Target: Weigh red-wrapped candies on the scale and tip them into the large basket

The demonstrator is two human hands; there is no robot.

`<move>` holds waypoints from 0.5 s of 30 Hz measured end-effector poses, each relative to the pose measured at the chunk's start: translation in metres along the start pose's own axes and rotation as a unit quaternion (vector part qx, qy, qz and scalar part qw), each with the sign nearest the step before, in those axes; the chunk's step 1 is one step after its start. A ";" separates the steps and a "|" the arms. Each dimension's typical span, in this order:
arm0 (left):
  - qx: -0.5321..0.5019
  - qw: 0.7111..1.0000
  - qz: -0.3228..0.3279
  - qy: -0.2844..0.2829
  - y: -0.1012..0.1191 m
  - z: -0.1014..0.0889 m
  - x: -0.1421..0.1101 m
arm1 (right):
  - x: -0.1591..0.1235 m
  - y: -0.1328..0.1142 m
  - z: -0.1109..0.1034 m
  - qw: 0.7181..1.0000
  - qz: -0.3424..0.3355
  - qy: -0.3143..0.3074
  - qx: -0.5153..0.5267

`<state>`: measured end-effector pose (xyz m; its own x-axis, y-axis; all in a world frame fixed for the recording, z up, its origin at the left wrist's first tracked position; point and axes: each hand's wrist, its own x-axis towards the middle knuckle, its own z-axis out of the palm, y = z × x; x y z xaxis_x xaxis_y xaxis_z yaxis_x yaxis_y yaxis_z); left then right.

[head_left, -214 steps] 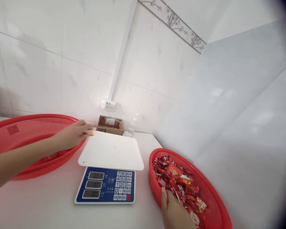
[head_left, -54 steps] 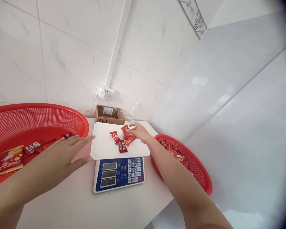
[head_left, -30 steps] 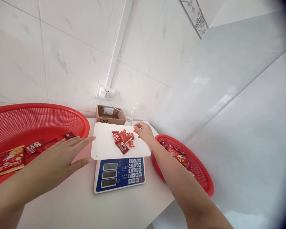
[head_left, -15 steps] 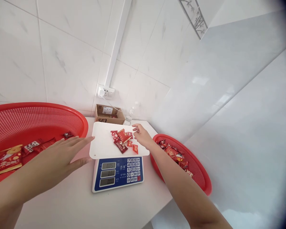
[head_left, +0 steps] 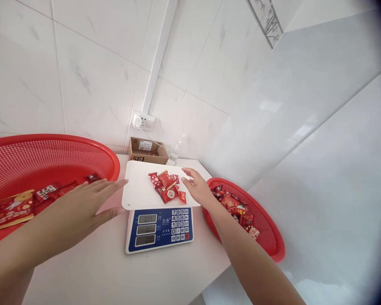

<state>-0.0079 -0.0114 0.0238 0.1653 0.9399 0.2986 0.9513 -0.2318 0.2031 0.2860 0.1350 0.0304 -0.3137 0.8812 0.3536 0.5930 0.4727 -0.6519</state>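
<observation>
A blue electronic scale point(head_left: 158, 228) with a white weighing tray point(head_left: 136, 190) stands on the white counter. Several red wrapped candies point(head_left: 167, 188) lie in a heap on the tray. My right hand point(head_left: 198, 188) is open with fingers spread, just right of the heap at the tray's edge, holding nothing. My left hand point(head_left: 82, 207) is open and flat above the counter, left of the scale, its fingertips close to the tray's left edge. Neither hand grips a candy.
A large red mesh basket point(head_left: 108, 154) on the left holds a few red packets point(head_left: 12, 207). A smaller red basket point(head_left: 273, 241) on the right is filled with candies. A cardboard box point(head_left: 147, 150) and a wall socket point(head_left: 142, 122) sit behind the scale by the tiled wall.
My right hand let go of candies onto the tray and drew back to the right, fingers opening. The candy heap grew. My left hand stayed put.
</observation>
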 end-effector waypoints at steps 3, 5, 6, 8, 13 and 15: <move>-0.002 0.999 -0.007 -0.035 0.001 -0.003 -0.001 | -0.025 0.007 -0.022 0.996 -0.032 0.030 -0.074; -0.003 0.999 -0.018 -0.041 0.003 -0.006 -0.001 | -0.046 0.014 -0.039 0.990 -0.013 0.063 -0.126; -0.001 0.999 -0.023 -0.042 0.004 -0.008 -0.002 | -0.057 0.018 -0.047 0.985 0.016 0.078 -0.151; 0.000 0.999 -0.033 -0.041 0.007 -0.010 -0.002 | -0.078 0.028 -0.061 0.973 0.106 0.086 -0.187; -0.002 0.998 -0.043 -0.043 0.012 -0.013 -0.002 | -0.117 0.057 -0.071 0.932 0.286 -0.016 -0.223; 0.003 0.998 -0.042 -0.052 0.013 -0.013 -0.001 | -0.124 0.061 -0.066 0.912 0.306 -0.051 -0.269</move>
<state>0.0007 -0.0188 0.0381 0.1103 0.9770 0.1823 0.9645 -0.1495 0.2178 0.4098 0.0545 -0.0086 0.1461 0.9881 -0.0477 0.9498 -0.1536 -0.2724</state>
